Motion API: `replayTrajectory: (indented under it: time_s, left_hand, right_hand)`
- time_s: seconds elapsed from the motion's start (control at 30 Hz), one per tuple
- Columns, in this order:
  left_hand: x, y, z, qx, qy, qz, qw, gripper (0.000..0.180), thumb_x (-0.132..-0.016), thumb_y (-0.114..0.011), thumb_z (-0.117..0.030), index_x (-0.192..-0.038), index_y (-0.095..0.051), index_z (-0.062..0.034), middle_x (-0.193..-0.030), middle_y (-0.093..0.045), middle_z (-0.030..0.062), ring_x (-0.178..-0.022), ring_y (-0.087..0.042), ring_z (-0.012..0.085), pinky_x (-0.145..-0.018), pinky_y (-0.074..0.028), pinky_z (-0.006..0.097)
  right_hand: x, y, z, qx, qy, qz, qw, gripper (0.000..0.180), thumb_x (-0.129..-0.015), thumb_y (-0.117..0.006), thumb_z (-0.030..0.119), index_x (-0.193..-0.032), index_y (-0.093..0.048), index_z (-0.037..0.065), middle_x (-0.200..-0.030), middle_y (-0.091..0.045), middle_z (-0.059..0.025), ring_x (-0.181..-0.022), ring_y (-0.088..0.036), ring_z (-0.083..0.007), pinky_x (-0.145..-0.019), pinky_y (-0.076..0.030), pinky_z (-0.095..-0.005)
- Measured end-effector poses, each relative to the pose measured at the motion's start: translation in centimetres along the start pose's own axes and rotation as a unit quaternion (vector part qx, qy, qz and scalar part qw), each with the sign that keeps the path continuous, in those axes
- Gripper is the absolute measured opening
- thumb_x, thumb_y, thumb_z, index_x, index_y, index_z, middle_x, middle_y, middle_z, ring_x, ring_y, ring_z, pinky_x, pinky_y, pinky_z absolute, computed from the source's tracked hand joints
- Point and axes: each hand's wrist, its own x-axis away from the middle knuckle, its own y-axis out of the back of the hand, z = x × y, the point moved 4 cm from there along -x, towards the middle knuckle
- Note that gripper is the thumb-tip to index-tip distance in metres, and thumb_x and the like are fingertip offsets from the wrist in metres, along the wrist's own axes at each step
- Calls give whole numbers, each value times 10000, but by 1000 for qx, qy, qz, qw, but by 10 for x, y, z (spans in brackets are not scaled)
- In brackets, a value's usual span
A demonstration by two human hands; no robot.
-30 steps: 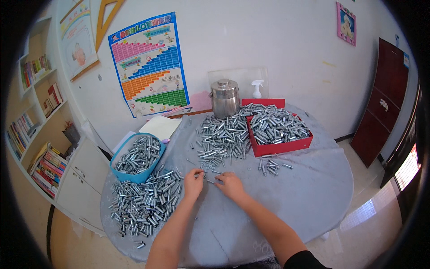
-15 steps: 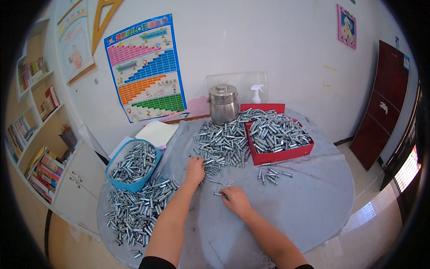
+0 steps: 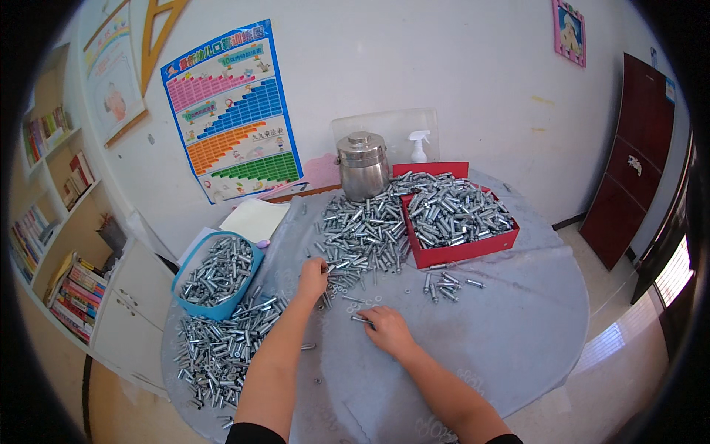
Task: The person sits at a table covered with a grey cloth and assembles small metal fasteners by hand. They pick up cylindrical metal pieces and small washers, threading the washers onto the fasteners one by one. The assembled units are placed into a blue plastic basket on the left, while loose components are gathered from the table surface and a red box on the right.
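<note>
A white wall (image 3: 481,81) with a colourful chart (image 3: 229,111) stands beyond a round table (image 3: 481,333) under a grey cloth, with a bookshelf far to the left of both hands. The right hand (image 3: 388,331) has its fingertips closed on a slim metal bolt (image 3: 358,318), which points out leftward just above the cloth or against it; which of the two, I cannot tell. The left hand (image 3: 312,280), farther forward and to the left of that bolt, has its fingers drawn together at the near edge of the middle pile (image 3: 362,229) of metal pieces; whether they are clamped on a piece is too small to make out. Between the hands lie some washers (image 3: 373,302) and a loose bolt (image 3: 356,299).

Judging by how things lie, the piece-by-piece handling is under way, with plenty left: the middle pile ahead of the grip is broad, and a big heap (image 3: 222,348) spreads to the left of the left forearm. As for what is done, the red box (image 3: 466,254), ahead and to the right of the right hand, is piled high, and a small group of bolts (image 3: 446,287) lies on the near side of it. The blue basket (image 3: 211,311), left of the left hand, is also full; whether its pieces are finished or waiting, I cannot tell
</note>
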Motion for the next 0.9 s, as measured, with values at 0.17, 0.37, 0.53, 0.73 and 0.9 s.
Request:
replayTrajectory:
  time_s: [0.17,0.37,0.53,0.73,0.9]
  left_hand:
    - [21,10,-10,137,11,-13,990,212,-707,-675,21,-913,-627,4,-841,-649,111,-754,-631,220,-673,-494,302]
    - [81,27,-58,469,149,87,866,194,-790,-670,-72,-972,-645,-11,-894,-653,51,-777,-604,107,-660,-498,242]
    - [137,34,-76,428,164,44,888,193,-789,-682,-95,-968,-671,-23,-812,-642,18,-719,-567,78,-632,-470,216]
    - [182,22,-97,377,146,-27,914,189,-769,-699,-81,-943,-671,-12,-735,-598,-14,-643,-486,41,-565,-402,190]
    - [191,15,-87,376,141,-52,915,187,-739,-715,-59,-913,-672,-9,-720,-577,-14,-610,-454,45,-556,-392,196]
  right_hand:
    - [-1,3,2,17,-4,13,1000,268,-696,-592,60,-961,-630,61,-845,-599,-127,-832,-568,-301,-736,-460,-391]
    - [0,3,-8,-51,-54,-33,997,257,-701,-586,26,-956,-616,21,-860,-587,-151,-812,-568,-328,-727,-467,-394]
    - [-2,-4,-15,-226,-158,-79,958,254,-781,-611,35,-1031,-573,12,-883,-603,-115,-826,-600,-232,-738,-476,-322]
    - [-2,-8,-3,-532,-211,-67,818,352,-835,-606,32,-1174,-513,42,-945,-630,-85,-892,-599,-140,-783,-470,-263]
    - [-3,-8,5,-552,-196,-26,810,392,-833,-599,11,-1208,-492,46,-990,-634,-92,-933,-597,-146,-839,-461,-260]
